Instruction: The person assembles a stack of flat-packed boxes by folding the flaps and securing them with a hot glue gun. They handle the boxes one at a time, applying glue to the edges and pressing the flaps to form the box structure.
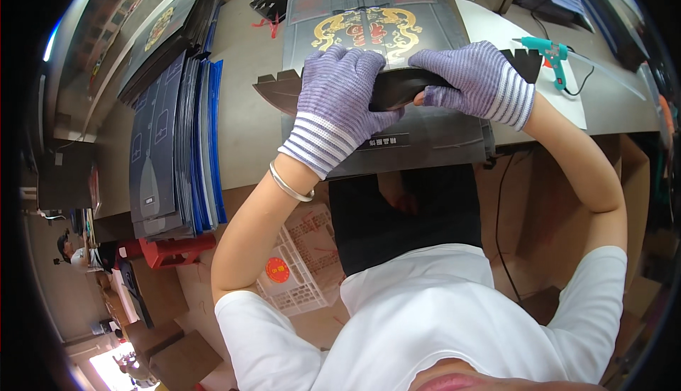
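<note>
Both my hands wear purple knit gloves with white-striped cuffs. Between them they hold a dark, bent cardboard strip point(404, 87) with notched tabs at both ends. My left hand point(339, 100) closes around its left part, fingers over the top edge. Toward the other end, my right hand point(472, 82) pinches the strip, thumb below and fingers above. Under the strip lies a stack of dark printed cardboard sheets point(443, 19) with a gold dragon pattern and red marks. The hands cover part of the strip and of the pattern.
A teal glue gun point(555, 58) with a cord rests on white paper point(578, 100) at the right. Folded dark and blue boards point(159, 146) stack at the left. Red ties point(266, 26) lie behind the sheets. Below the table edge stands a white plastic crate point(301, 263).
</note>
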Tool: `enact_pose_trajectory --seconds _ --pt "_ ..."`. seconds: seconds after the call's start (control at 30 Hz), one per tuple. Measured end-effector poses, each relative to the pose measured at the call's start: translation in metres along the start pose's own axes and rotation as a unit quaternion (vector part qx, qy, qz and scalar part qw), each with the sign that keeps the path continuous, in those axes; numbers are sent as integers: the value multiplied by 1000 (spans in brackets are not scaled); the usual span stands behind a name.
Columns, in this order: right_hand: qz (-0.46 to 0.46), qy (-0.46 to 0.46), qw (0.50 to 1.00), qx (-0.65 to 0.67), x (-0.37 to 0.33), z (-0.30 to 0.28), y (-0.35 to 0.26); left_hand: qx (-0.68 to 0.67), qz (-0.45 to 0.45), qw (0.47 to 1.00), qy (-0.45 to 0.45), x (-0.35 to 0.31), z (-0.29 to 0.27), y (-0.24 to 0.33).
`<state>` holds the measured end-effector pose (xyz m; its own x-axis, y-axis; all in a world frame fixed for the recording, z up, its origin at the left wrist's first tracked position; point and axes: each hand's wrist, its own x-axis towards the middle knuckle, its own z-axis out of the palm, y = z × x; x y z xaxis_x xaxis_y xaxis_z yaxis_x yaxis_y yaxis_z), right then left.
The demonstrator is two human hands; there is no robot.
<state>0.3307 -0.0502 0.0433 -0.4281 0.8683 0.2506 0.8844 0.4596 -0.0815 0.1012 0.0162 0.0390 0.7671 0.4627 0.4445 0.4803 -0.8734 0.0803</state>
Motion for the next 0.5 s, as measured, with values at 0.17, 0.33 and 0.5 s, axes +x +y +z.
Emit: enact_pose_trajectory --seconds 0.17,0.33,0.5 --pt "-1 15 1000 -21 -6 7 2 10 17 1000 -19 -4 2 -3" --pt "-44 55 997 20 -8 9 7 -35 48 998 28 -2 9 -5" --pt "-33 -3 999 -10 0 3 -3 -10 32 998 -52 3 13 -6"
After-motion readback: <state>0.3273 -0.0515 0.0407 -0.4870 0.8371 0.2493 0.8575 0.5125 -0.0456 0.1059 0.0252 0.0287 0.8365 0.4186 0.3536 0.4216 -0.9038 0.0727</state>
